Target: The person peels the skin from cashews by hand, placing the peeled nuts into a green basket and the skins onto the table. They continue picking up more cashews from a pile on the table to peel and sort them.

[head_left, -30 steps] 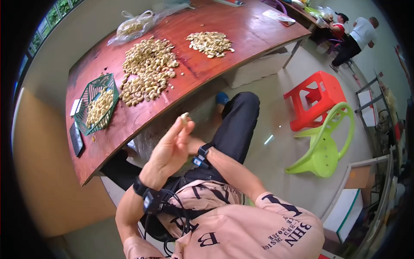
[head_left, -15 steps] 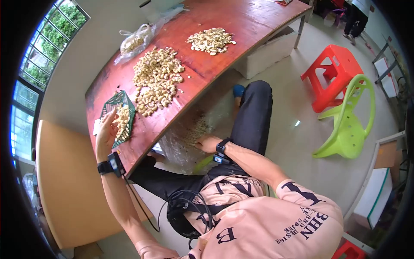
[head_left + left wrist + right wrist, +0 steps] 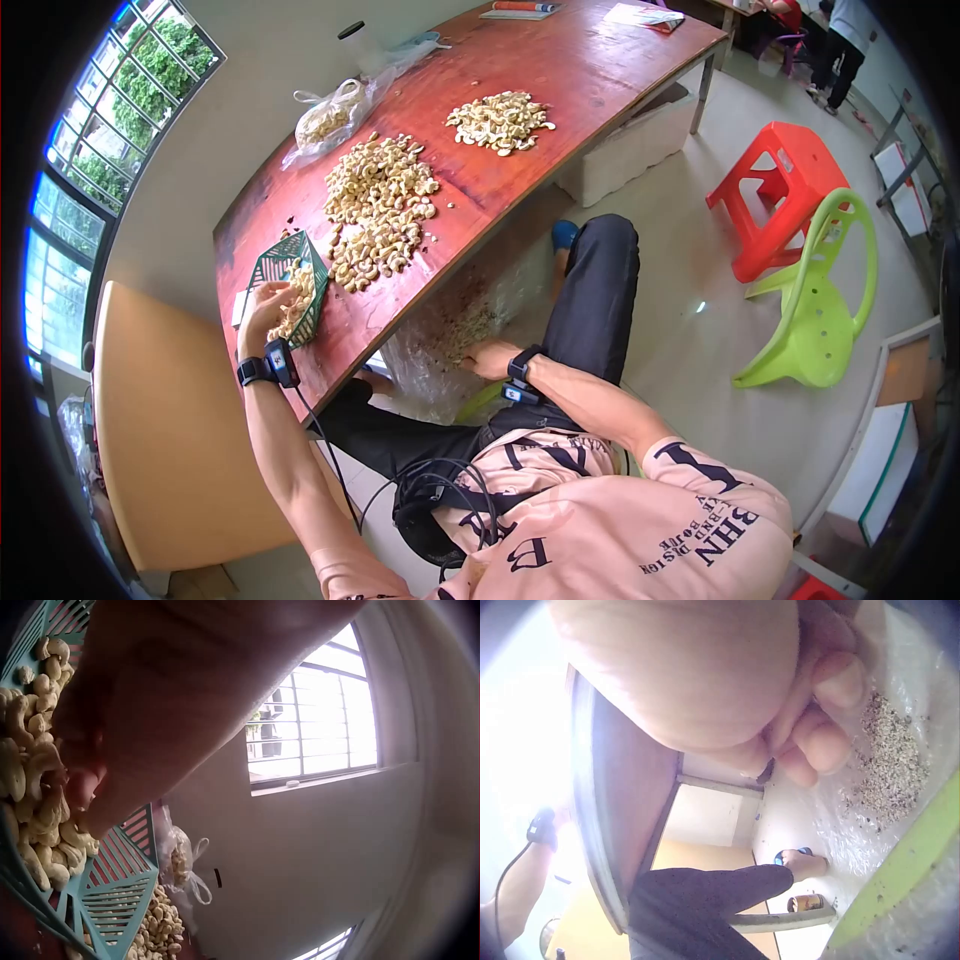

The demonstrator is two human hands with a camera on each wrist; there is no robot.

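Note:
My left hand is in the green plastic basket, its fingers bent down onto the pale cashews there. In the left wrist view a fingertip touches the nuts, but I cannot tell whether one is pinched. My right hand hangs low beside the table, above a plastic sheet with crumbs. Its fingers are curled in, and a small dark object sticks out at the fingertips. On the red table lies a large cashew heap; a smaller pile lies farther back.
A knotted clear bag of nuts sits at the table's wall side. The table's front edge runs between my hands. My bent knee is to the right, with a red stool and a green chair beyond.
My left hand has gone from in front of my body, where it pinched a cashew, to the basket, and its fingers have since bent into the nuts. The right hand stays low.

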